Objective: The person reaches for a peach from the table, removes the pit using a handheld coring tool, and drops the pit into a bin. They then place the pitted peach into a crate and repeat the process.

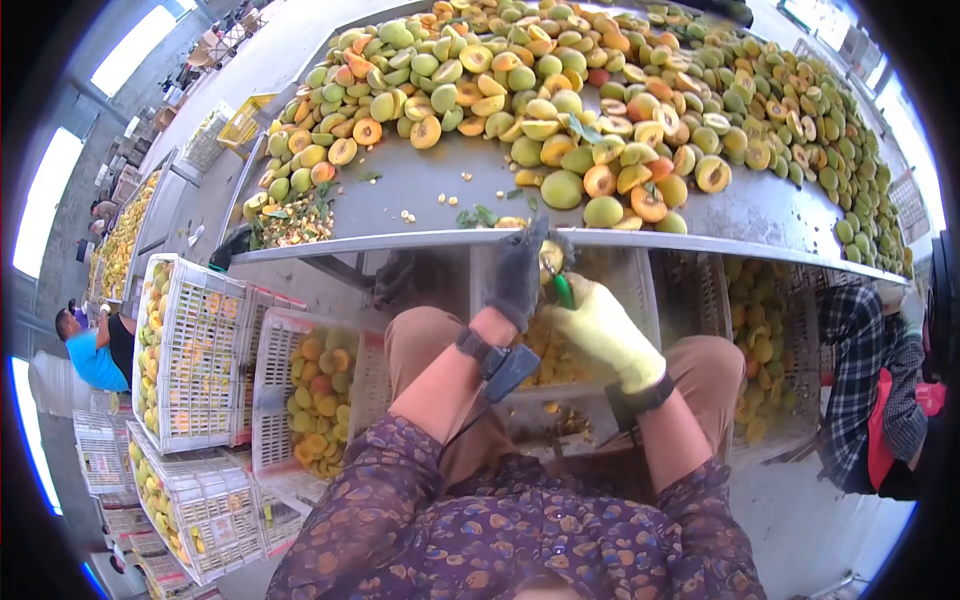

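1. Person in a blue top (pixel 95 352) sits at the far left, near another surface (pixel 126 240) heaped with fruit.
2. White crates (pixel 195 350) full of fruit stand stacked on the near left; right of them, another crate (pixel 268 395) holds fruit, much of it orange-yellow.
3. Pale pits (pixel 300 222) lie heaped at the left end of the metal surface (pixel 400 185), a few scattered farther right.
4. Green and orange fruit (pixel 560 130), whole and halved, spreads across the far side of the surface, reaching its right end.
5. Left hand (pixel 515 275), gray-gloved, is at the surface's near edge, its fingers closed on a fruit piece (pixel 549 259), partly hidden.
6. Green-handled tool (pixel 564 291) meets that piece; the fingers of the right hand (pixel 603 335), pale-yellow-gloved, curl around the handle.
7. Below both hands, a center crate (pixel 645 290) holds yellow fruit.
8. Person in a checked shirt (pixel 850 375) sits at the far right.
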The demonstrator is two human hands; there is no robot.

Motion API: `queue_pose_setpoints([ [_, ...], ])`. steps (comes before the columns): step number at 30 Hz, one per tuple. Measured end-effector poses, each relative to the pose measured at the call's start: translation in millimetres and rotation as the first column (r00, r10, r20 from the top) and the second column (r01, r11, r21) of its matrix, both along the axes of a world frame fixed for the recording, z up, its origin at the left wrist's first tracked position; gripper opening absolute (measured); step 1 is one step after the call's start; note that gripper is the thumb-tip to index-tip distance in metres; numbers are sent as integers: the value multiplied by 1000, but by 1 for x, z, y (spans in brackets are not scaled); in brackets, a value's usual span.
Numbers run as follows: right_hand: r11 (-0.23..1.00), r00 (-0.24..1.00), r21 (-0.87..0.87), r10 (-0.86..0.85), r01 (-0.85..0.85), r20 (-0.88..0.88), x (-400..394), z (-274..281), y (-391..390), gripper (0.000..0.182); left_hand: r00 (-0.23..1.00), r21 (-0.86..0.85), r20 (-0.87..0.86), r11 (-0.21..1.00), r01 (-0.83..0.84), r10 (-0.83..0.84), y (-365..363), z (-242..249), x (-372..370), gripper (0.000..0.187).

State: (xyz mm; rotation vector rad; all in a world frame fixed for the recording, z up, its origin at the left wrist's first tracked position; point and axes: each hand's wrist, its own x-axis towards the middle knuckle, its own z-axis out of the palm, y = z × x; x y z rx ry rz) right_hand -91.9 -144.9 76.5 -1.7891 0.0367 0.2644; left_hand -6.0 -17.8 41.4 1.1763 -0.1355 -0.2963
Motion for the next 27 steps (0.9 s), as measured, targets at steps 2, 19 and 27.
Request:
queue_pose_setpoints([
  [2,865,945,-442,-100,236,310,1,-7,8,31,992,1,-2,992,-128,128,-9,-23,9,36],
  [19,981,982,-173,110,-83,154,-8,-4,6,27,975,188,221,980,-66,23,-2,18,-15,27],
  [27,974,992,191,123,-120,-5,-12,-8,19,28,818,414,575,863,-289,-2,1,19,-24,24],
])
